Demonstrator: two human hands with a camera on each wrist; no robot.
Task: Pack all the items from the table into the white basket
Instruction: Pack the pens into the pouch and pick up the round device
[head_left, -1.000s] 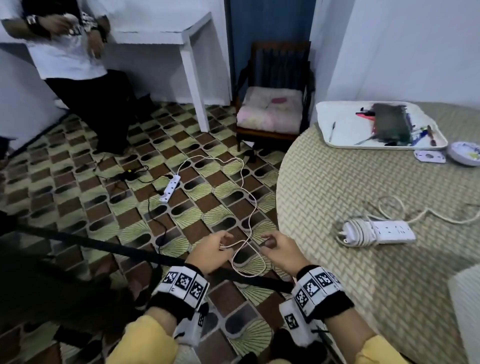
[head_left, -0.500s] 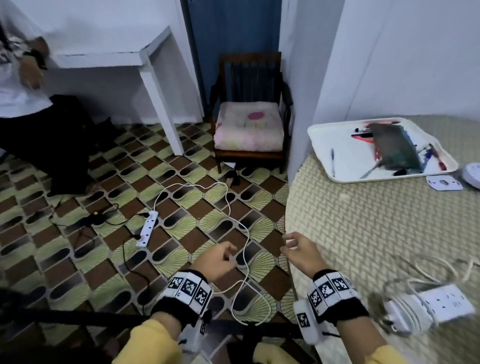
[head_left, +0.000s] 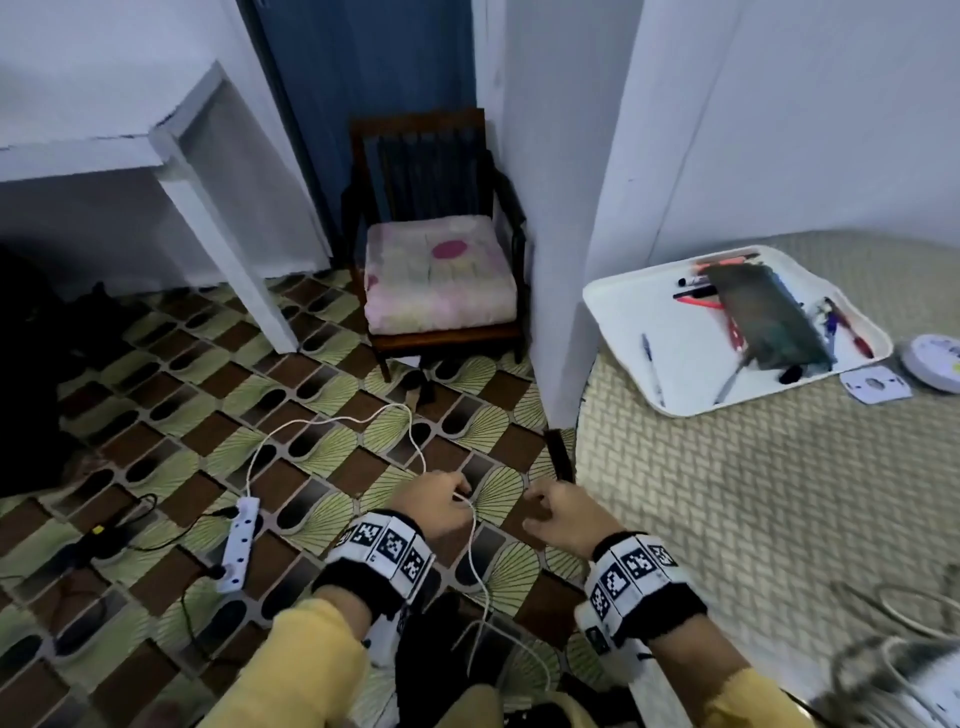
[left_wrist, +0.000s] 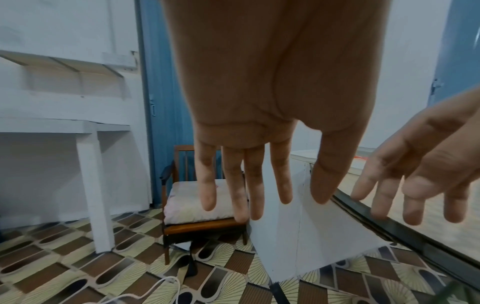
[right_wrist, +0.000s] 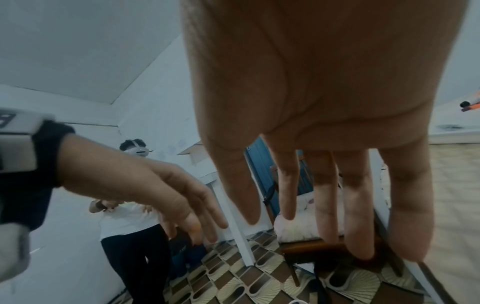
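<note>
My left hand (head_left: 441, 501) and right hand (head_left: 553, 506) hover side by side over the patterned floor, just left of the round table (head_left: 753, 493). The left wrist view shows my left hand (left_wrist: 259, 201) with straight fingers, holding nothing. My right hand (right_wrist: 324, 226) is likewise flat and bare. On the table stand a white tray (head_left: 670, 338) with pens and a dark pencil case (head_left: 763, 317), a white card (head_left: 875, 384), a round white item (head_left: 935, 358) and a blurred white power strip with coiled cable (head_left: 919, 680). No white basket is in view.
On the floor lies another white power strip (head_left: 240, 543), its cable looping under my left hand. A wooden chair with a cushion (head_left: 436, 275) stands by a white wall corner (head_left: 561, 312). A white desk (head_left: 171, 150) is at the left. A person in a headset (right_wrist: 130, 216) stands behind.
My view has swung left, so the table's power strip has slid to the lower right corner and the standing person has left the head view. Both hands stayed low by the table edge.
</note>
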